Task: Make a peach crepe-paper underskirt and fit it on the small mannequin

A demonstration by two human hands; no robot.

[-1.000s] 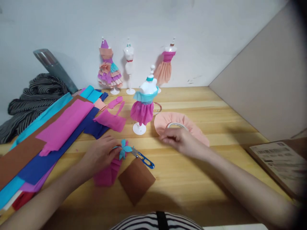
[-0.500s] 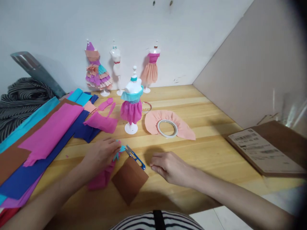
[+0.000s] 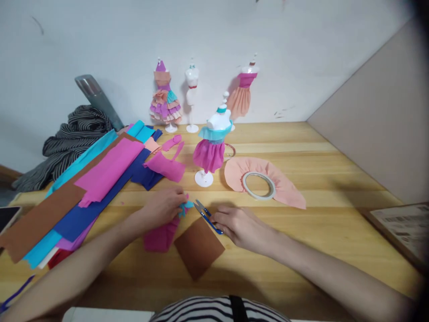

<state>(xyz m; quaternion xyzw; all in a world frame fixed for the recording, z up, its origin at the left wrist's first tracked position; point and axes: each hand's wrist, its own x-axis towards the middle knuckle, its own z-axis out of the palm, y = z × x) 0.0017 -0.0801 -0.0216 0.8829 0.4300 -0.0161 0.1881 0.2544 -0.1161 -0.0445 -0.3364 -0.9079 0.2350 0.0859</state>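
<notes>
My left hand (image 3: 166,205) is closed at the centre left, its fingertips pinching small turquoise and pink scraps (image 3: 185,207). Magenta paper (image 3: 161,237) lies under and below that hand. My right hand (image 3: 234,226) has its fingers closed on the handles of blue thread snips (image 3: 208,219), whose blades are apart and point up-left toward the scraps. Below the snips a brown square (image 3: 199,248) lies on the wooden table. Just beyond the hands stands a small mannequin (image 3: 217,129) in a turquoise top and magenta skirt.
A tape roll (image 3: 259,185) rests on gathered peach paper (image 3: 291,192). Coloured sheets (image 3: 110,170) are piled at the left beside striped cloth (image 3: 77,134). More dressed mannequins (image 3: 165,94) stand along the wall. A cardboard parcel (image 3: 402,228) is at the right edge.
My right hand has come to the snips and taken hold of their handles. The view has turned left, so the objects appear further right. My left hand still pinches the scraps.
</notes>
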